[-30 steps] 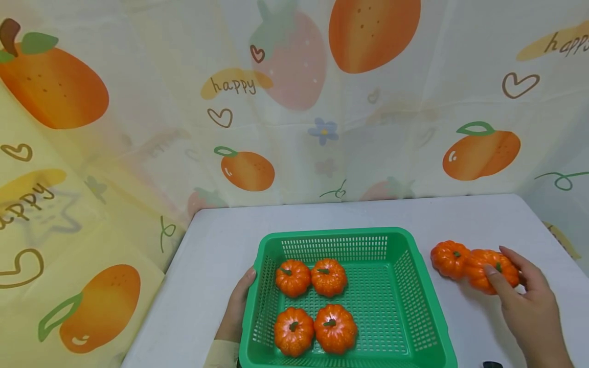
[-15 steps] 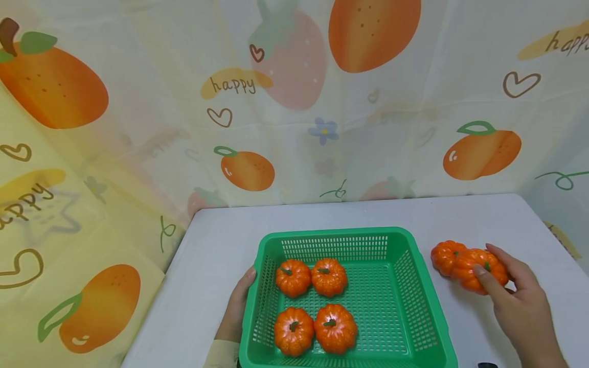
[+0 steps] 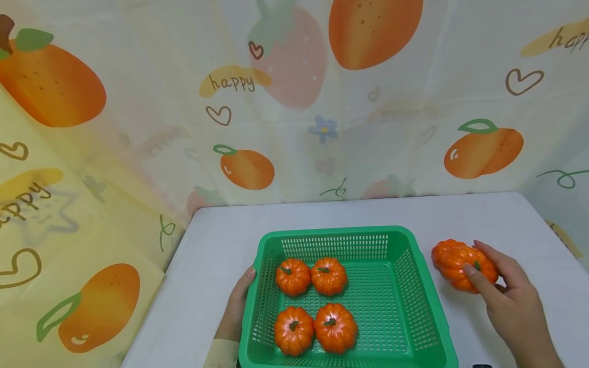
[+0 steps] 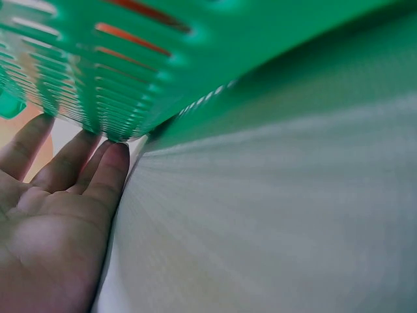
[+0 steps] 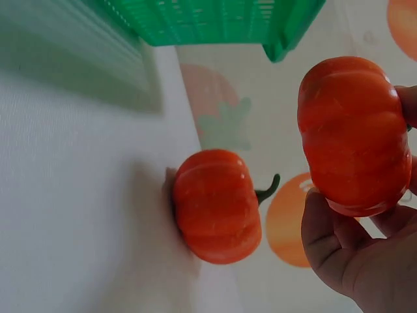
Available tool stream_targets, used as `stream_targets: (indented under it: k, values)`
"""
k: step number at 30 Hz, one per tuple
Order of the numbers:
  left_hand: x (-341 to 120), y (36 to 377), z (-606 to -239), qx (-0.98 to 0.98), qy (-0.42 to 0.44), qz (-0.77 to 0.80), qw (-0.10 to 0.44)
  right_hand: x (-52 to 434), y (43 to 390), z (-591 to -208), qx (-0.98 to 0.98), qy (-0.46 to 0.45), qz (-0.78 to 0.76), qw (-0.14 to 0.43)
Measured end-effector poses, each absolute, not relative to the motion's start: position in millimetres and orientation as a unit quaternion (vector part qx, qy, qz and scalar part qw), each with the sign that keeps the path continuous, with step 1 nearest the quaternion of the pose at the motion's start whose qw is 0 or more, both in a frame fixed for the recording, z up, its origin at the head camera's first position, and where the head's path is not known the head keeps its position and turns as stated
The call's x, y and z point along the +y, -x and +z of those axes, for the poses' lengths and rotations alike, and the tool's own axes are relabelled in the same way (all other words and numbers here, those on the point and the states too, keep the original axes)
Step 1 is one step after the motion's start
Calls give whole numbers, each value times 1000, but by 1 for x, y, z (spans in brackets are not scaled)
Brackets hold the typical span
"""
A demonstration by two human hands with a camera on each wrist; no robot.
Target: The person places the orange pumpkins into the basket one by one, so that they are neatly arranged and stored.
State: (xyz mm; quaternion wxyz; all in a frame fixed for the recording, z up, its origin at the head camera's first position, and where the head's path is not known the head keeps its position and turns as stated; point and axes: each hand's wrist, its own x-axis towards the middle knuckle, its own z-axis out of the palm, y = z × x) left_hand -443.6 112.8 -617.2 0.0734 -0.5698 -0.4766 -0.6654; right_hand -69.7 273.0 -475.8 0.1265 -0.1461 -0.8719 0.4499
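My right hand (image 3: 511,291) pinches a small orange pumpkin (image 3: 462,268) between thumb and fingers. In the right wrist view the held pumpkin (image 5: 354,137) is off the table, apart from a second pumpkin (image 5: 217,207) that sits on the white surface with its green stem showing. From the head that second pumpkin (image 3: 444,249) is partly hidden behind the held one. My left hand (image 3: 240,299) is at the left side of a green plastic basket (image 3: 340,231). In the left wrist view, the fairly straight fingers (image 4: 107,173) touch the slotted basket wall (image 4: 124,72) with their tips.
Inside the basket's left half sit several pumpkins (image 3: 336,328) in two pairs. The white table (image 3: 221,240) backs onto a fruit-printed cloth (image 3: 386,148), with more cloth at both sides. A small dark object (image 3: 482,366) shows at the bottom edge.
My right hand has carried its pumpkin leftward, so it now covers more of the other pumpkin beside the basket. The left hand and the basket have stayed in place.
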Motion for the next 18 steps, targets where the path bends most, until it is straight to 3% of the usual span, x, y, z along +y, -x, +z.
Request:
stream_targets:
  k: [11,18]
  values:
    - [111,442,-617,-438,578,-688,32,258,69,-471,-865,100,476,124]
    - [107,433,-613,-598,504,-619,68,255,66,-467,-864,77,480,131]
